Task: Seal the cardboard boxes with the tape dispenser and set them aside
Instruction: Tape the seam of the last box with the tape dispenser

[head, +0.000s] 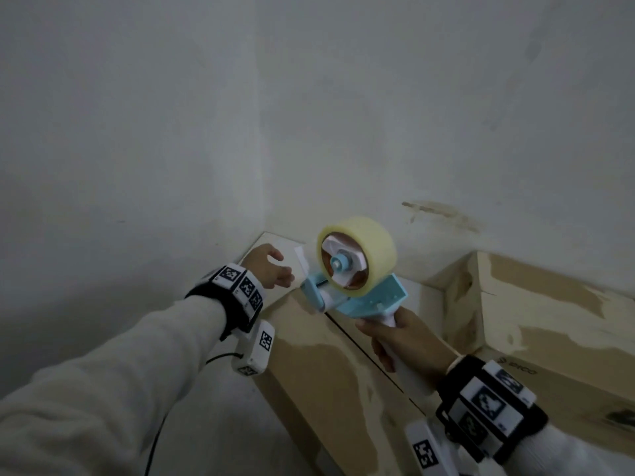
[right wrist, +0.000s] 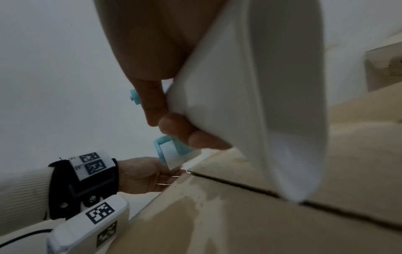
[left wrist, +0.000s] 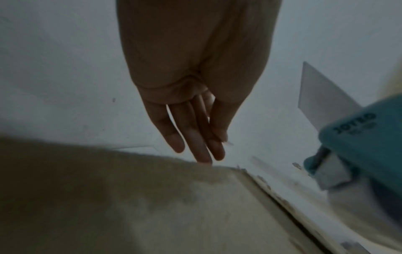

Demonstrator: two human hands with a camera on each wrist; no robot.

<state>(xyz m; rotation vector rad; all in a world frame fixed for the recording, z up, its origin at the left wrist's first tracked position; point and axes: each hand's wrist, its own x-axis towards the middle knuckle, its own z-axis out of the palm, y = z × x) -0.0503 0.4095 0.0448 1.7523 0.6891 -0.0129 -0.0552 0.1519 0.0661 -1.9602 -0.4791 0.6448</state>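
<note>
A light blue tape dispenser point(head: 357, 290) with a yellowish tape roll point(head: 357, 249) hangs just above the far end of a closed cardboard box point(head: 309, 365). My right hand point(head: 398, 338) grips its white handle point(right wrist: 250, 103). A loose tape end point(head: 302, 259) sticks out from the dispenser's front. My left hand point(head: 268, 269) is at the box's far left corner with straight fingers point(left wrist: 195, 142) whose tips touch the box edge point(left wrist: 206, 166). The centre seam point(right wrist: 239, 185) of the box's flaps runs under the dispenser.
A second cardboard box point(head: 536, 304) stands to the right against the white wall point(head: 343, 115). The boxes sit in a room corner, and pale floor point(head: 213, 424) lies to the left of the near box.
</note>
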